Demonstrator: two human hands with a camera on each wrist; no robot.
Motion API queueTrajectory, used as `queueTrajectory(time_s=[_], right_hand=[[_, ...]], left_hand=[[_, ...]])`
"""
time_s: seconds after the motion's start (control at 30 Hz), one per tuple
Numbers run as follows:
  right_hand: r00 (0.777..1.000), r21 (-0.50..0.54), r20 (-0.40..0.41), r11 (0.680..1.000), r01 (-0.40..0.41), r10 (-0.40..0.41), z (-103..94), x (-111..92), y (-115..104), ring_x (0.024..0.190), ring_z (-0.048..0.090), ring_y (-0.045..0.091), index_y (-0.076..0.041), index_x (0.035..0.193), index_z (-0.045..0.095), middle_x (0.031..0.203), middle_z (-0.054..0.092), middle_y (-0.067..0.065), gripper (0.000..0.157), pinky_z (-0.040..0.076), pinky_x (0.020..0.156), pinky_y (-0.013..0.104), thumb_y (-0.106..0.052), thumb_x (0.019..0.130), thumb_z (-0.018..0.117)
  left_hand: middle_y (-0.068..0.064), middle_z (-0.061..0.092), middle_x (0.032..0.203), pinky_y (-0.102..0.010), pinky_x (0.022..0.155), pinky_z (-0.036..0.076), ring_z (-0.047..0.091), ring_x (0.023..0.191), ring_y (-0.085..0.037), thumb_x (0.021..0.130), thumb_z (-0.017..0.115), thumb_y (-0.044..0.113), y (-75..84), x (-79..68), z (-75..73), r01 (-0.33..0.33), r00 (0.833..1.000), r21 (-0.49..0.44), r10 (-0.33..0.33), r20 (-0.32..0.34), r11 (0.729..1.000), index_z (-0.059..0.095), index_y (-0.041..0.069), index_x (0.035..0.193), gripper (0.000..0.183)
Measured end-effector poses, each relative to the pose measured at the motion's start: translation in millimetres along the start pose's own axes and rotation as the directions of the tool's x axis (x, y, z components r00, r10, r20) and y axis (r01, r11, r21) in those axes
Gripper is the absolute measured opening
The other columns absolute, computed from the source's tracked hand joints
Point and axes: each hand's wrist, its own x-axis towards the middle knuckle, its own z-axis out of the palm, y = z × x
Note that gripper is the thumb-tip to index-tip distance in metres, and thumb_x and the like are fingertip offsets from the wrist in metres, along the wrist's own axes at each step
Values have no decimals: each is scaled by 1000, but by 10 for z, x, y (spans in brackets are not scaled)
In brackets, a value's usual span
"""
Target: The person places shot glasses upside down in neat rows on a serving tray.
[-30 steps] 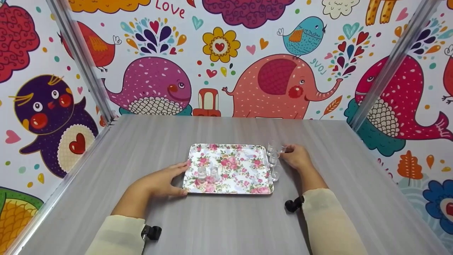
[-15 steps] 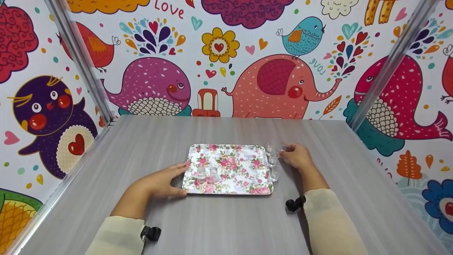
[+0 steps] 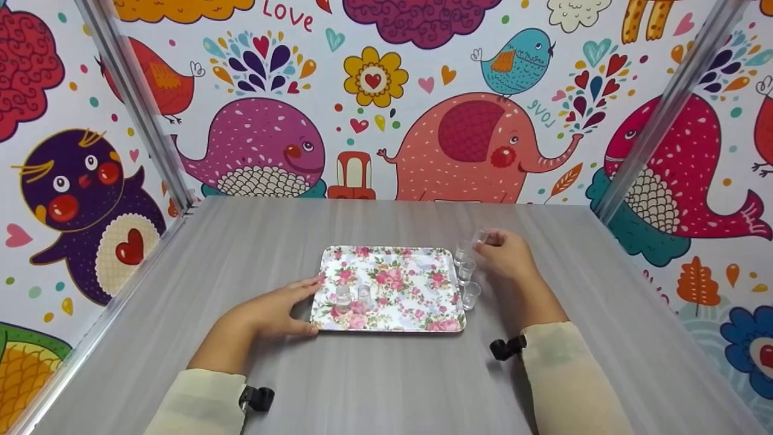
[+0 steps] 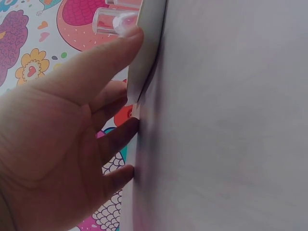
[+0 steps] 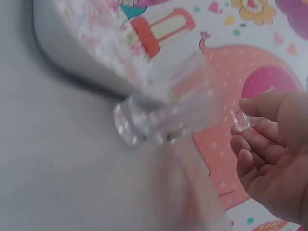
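A white tray with pink flowers (image 3: pixel 398 314) lies on the table. My left hand (image 3: pixel 269 311) rests at its left end, thumb against the near-left corner and fingers along the left rim. Two clear shot glasses stand on the tray's left part, one glass (image 3: pixel 343 296) beside the other glass (image 3: pixel 365 295). Along the right rim, on the table, several more shot glasses (image 3: pixel 471 296) stand in a row. Beyond that row's far end, my right hand (image 3: pixel 507 257) pinches a small clear shot glass (image 5: pixel 240 120) between thumb and fingers, off the table.
Grey wood-grain table (image 3: pixel 386 380) surrounds the tray. Behind it and at both sides stand walls with cartoon animals (image 3: pixel 471 151), joined by metal corner posts (image 3: pixel 664 115). A black wrist camera (image 3: pixel 258 399) sits on the left sleeve.
My right hand has risen slightly, away from me, lifting its shot glass off the table beside the row. My left hand and the tray have stayed in place.
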Motion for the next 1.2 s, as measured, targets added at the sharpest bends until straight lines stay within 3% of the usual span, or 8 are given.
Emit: queueTrajectory(time_s=[0.3,0.5,0.8,1.2], right_hand=[[993,-11,20,993,117,-117,198,-149,-259,116,66,27,-14,132,71,124,72,11,40,59,104,40,-33,98,78],[981,19,89,985,174,-175,391,-285,-397,108,67,25,-17,132,72,119,73,8,42,62,96,36,-37,95,82],[916,127,201,937,327,-347,644,-518,-574,90,69,19,-12,121,77,102,77,7,31,62,82,35,-25,94,84],[863,165,311,917,362,-397,871,-729,-687,95,74,16,-13,131,74,103,79,5,37,63,88,33,-21,96,81]], left_hand=[[1,27,179,-65,131,26,26,166,-39,88,88,43,5,-14,-8,16,1000,-5,-16,-10,1000,35,21,169,99],[1,27,180,-65,132,25,25,166,-38,89,87,44,1,-12,-11,21,1000,0,-21,-9,1000,35,21,169,98],[-1,27,180,-63,133,25,24,166,-37,91,85,43,-21,-8,-11,-6,1000,9,6,-4,1000,34,17,169,97],[0,27,179,-62,133,25,25,166,-37,90,86,43,-8,-16,-1,-8,1000,7,8,-5,1000,35,17,169,97]])
